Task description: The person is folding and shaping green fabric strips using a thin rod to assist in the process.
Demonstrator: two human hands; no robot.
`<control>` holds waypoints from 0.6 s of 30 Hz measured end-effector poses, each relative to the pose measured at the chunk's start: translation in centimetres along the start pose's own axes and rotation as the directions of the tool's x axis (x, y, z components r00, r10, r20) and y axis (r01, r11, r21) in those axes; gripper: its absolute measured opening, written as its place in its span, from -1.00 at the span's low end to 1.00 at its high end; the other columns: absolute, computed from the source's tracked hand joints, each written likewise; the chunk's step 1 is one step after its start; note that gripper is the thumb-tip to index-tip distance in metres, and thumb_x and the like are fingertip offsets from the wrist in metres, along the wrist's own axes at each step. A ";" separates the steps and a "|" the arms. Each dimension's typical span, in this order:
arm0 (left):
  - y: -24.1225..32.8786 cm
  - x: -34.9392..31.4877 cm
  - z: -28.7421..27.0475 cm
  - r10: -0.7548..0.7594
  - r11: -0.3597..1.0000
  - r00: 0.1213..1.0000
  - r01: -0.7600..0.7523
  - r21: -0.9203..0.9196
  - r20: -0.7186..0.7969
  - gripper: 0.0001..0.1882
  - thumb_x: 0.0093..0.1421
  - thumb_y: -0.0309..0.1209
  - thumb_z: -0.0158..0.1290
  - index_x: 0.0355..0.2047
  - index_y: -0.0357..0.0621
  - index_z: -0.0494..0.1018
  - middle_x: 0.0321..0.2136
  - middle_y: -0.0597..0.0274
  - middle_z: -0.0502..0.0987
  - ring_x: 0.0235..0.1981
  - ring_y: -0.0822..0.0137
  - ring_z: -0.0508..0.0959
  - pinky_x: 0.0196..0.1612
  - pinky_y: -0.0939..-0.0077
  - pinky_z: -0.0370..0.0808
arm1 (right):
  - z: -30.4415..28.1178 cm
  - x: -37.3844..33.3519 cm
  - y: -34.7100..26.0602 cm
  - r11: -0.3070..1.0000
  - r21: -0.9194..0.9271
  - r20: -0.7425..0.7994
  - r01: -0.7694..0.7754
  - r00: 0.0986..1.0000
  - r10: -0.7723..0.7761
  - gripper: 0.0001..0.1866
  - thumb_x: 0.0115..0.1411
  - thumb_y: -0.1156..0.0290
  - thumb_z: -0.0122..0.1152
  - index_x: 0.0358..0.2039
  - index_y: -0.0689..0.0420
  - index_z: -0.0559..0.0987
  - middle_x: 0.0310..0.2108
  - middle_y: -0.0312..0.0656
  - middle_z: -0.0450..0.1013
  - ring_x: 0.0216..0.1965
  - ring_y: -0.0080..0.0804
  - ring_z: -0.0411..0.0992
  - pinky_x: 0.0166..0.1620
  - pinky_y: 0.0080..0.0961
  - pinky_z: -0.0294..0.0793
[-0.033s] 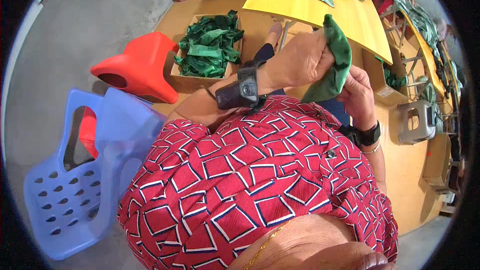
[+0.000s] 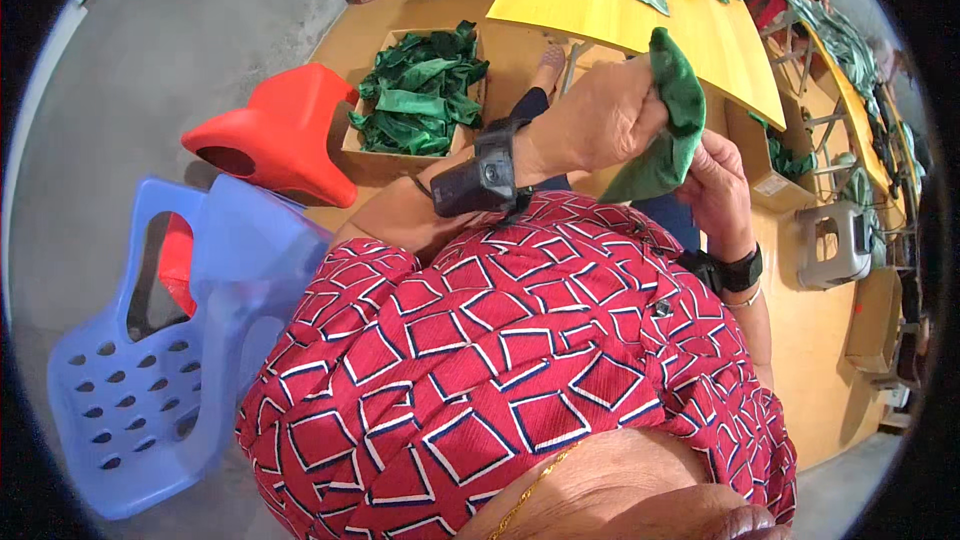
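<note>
A dark green, soft-looking piece of fabric is held up in front of my chest, with a curved upper end and a pointed lower corner. My left hand is closed, its fingers wrapped on the fabric's left side and partly hidden behind it. At the right edge, my right hand pinches the same fabric between thumb and fingers. Black straps circle both wrists; the left one carries a small black device.
An open cardboard box of green fabric pieces stands on the floor, beside a red plastic stool and a blue plastic chair. Ahead is a yellow table bearing pale green pieces. A grey stool stands at right.
The upper part of the fabric has shifted very slightly to the right. Both hands keep their grip on it.
</note>
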State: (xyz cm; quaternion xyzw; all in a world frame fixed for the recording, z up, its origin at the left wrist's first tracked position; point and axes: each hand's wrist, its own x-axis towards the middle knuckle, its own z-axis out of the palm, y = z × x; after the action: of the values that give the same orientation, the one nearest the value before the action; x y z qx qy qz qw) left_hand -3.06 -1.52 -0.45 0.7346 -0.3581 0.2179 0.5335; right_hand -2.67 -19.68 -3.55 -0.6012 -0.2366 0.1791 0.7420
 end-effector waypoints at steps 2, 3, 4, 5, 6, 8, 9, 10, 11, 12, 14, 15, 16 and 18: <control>-2.1 0.0 -0.6 0.061 0.997 0.998 -0.061 0.051 -0.005 -0.88 0.02 -0.55 -0.13 -0.38 -0.23 0.31 -0.53 0.08 0.38 -0.53 0.16 0.41 -0.49 0.43 0.34 | -0.5 0.2 0.1 0.999 0.004 -0.013 0.046 0.999 -0.046 -0.73 0.18 0.23 -0.08 -0.55 0.13 0.37 -0.75 -0.45 0.13 -0.77 -0.75 -0.02 -0.71 -0.79 -0.10; -3.2 -0.1 -0.9 0.118 0.987 0.993 -0.116 0.107 -0.015 -0.88 0.08 -0.57 -0.15 -0.34 -0.22 0.33 -0.53 0.23 0.38 -0.58 0.37 0.42 -0.51 0.58 0.33 | -0.8 0.3 0.2 0.999 0.000 -0.014 0.048 0.999 -0.048 -0.73 0.18 0.23 -0.08 -0.55 0.13 0.37 -0.75 -0.45 0.13 -0.77 -0.75 -0.02 -0.71 -0.79 -0.10; -2.8 -0.2 -1.5 0.101 0.989 0.994 -0.097 0.111 -0.030 -0.81 0.09 -0.57 -0.15 -0.26 -0.21 0.35 -0.44 0.32 0.40 -0.56 0.53 0.39 -0.50 0.70 0.34 | -1.2 0.3 0.5 0.999 -0.007 0.003 0.047 0.999 -0.047 -0.73 0.18 0.23 -0.09 -0.55 0.13 0.37 -0.75 -0.45 0.12 -0.76 -0.75 -0.01 -0.70 -0.79 -0.09; -1.8 -0.2 -2.0 0.100 0.989 0.994 -0.096 0.112 -0.031 -0.81 0.09 -0.57 -0.15 -0.26 -0.21 0.35 -0.44 0.32 0.40 -0.56 0.53 0.39 -0.50 0.70 0.34 | -1.3 0.2 0.7 0.999 -0.015 0.025 0.043 0.999 -0.042 -0.72 0.19 0.22 -0.10 -0.55 0.13 0.36 -0.75 -0.45 0.12 -0.76 -0.76 0.00 -0.70 -0.79 -0.07; -0.6 0.0 -2.5 -0.045 0.990 0.998 0.038 -0.133 -0.046 -0.81 0.11 -0.55 -0.14 -0.23 -0.22 0.35 -0.41 0.31 0.40 -0.55 0.57 0.39 -0.49 0.72 0.36 | -1.2 0.3 0.7 0.998 -0.041 0.012 0.056 0.998 -0.056 -0.71 0.19 0.21 -0.11 -0.55 0.13 0.35 -0.74 -0.45 0.11 -0.76 -0.75 -0.01 -0.70 -0.79 -0.05; 0.8 0.6 -2.5 -0.216 0.867 0.976 0.184 -0.463 -0.016 -0.77 0.16 -0.45 -0.12 -0.18 -0.26 0.33 -0.40 0.31 0.42 -0.52 0.66 0.38 -0.47 0.73 0.39 | -1.3 0.5 0.7 0.998 -0.055 -0.014 0.042 0.999 -0.043 -0.71 0.19 0.22 -0.11 -0.56 0.12 0.35 -0.74 -0.44 0.12 -0.75 -0.75 0.00 -0.68 -0.79 -0.04; 0.5 0.6 -2.3 -0.218 0.865 0.976 0.188 -0.466 -0.012 -0.77 0.16 -0.45 -0.12 -0.18 -0.26 0.33 -0.40 0.31 0.42 -0.52 0.66 0.38 -0.47 0.73 0.39 | -1.4 0.5 0.7 0.997 -0.069 -0.038 0.029 0.999 -0.032 -0.72 0.20 0.23 -0.11 -0.57 0.12 0.34 -0.73 -0.44 0.13 -0.74 -0.75 0.02 -0.67 -0.79 -0.03; 0.2 0.8 -2.3 -0.205 0.922 0.979 0.187 -0.340 -0.015 -0.76 0.17 -0.41 -0.11 -0.19 -0.27 0.33 -0.43 0.33 0.43 -0.52 0.65 0.38 -0.47 0.74 0.39 | -1.3 0.6 0.5 0.997 -0.067 -0.032 0.028 0.999 -0.030 -0.72 0.20 0.23 -0.11 -0.57 0.12 0.34 -0.73 -0.44 0.13 -0.74 -0.75 0.02 -0.67 -0.79 -0.03; 0.0 1.0 -2.2 -0.191 0.961 0.981 0.184 -0.208 -0.015 -0.75 0.17 -0.37 -0.11 -0.21 -0.28 0.33 -0.46 0.35 0.43 -0.51 0.64 0.39 -0.46 0.74 0.39 | -1.0 0.7 0.4 0.966 -0.239 -0.074 0.095 0.991 -0.115 -0.72 0.20 0.25 -0.10 -0.57 0.14 0.35 -0.72 -0.43 0.15 -0.70 -0.74 0.05 -0.64 -0.79 0.01; -0.4 1.3 -2.0 -0.195 0.961 0.981 0.187 -0.205 -0.018 -0.75 0.17 -0.37 -0.11 -0.21 -0.28 0.33 -0.46 0.35 0.43 -0.51 0.64 0.39 -0.46 0.74 0.39 | -0.8 0.7 0.2 0.902 -0.405 -0.101 0.149 0.973 -0.206 -0.72 0.20 0.28 -0.10 -0.57 0.16 0.36 -0.71 -0.42 0.17 -0.67 -0.74 0.08 -0.61 -0.78 0.05; -1.4 1.9 -1.2 -0.137 0.982 0.982 0.117 -0.150 -0.133 -0.75 0.20 -0.32 -0.14 -0.26 -0.28 0.34 -0.51 0.38 0.43 -0.51 0.63 0.39 -0.46 0.76 0.36 | -1.3 1.2 0.5 0.810 -0.546 -0.105 0.214 0.942 -0.320 -0.76 0.18 0.37 -0.09 -0.58 0.21 0.35 -0.72 -0.35 0.15 -0.66 -0.67 0.07 -0.59 -0.71 0.08; -1.7 2.0 -0.8 -0.139 0.981 0.982 0.118 -0.154 -0.131 -0.75 0.20 -0.32 -0.14 -0.26 -0.28 0.34 -0.51 0.38 0.43 -0.51 0.63 0.39 -0.46 0.76 0.36 | -1.5 1.3 0.7 0.689 -0.675 -0.086 0.266 0.898 -0.431 -0.79 0.16 0.46 -0.08 -0.59 0.26 0.34 -0.73 -0.27 0.14 -0.65 -0.60 0.07 -0.58 -0.64 0.10; -1.8 2.0 -0.5 -0.112 0.986 0.983 0.090 -0.143 -0.148 -0.76 0.20 -0.31 -0.16 -0.30 -0.27 0.34 -0.53 0.39 0.42 -0.53 0.62 0.38 -0.47 0.75 0.34 | -1.4 1.0 0.0 0.670 -0.710 -0.101 0.214 0.911 -0.399 -0.79 0.14 0.46 -0.07 -0.60 0.28 0.30 -0.71 -0.20 0.12 -0.63 -0.54 0.07 -0.54 -0.59 0.14; -2.2 2.3 0.4 -0.048 0.992 0.971 0.019 -0.121 -0.236 -0.70 0.18 -0.24 -0.15 -0.44 -0.27 0.31 -0.71 0.11 0.36 -0.68 0.30 0.39 -0.58 0.45 0.29 | -1.8 0.9 0.0 0.642 -0.729 -0.084 0.238 0.900 -0.429 -0.76 0.16 0.39 -0.07 -0.59 0.24 0.32 -0.70 -0.33 0.14 -0.61 -0.62 0.08 -0.55 -0.66 0.11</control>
State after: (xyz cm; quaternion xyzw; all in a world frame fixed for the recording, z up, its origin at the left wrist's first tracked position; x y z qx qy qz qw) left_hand 0.05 -2.22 -0.35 0.6762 -0.2911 0.2738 0.6188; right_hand -0.90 -20.62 -3.75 -0.8000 -0.2988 -0.1424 0.5004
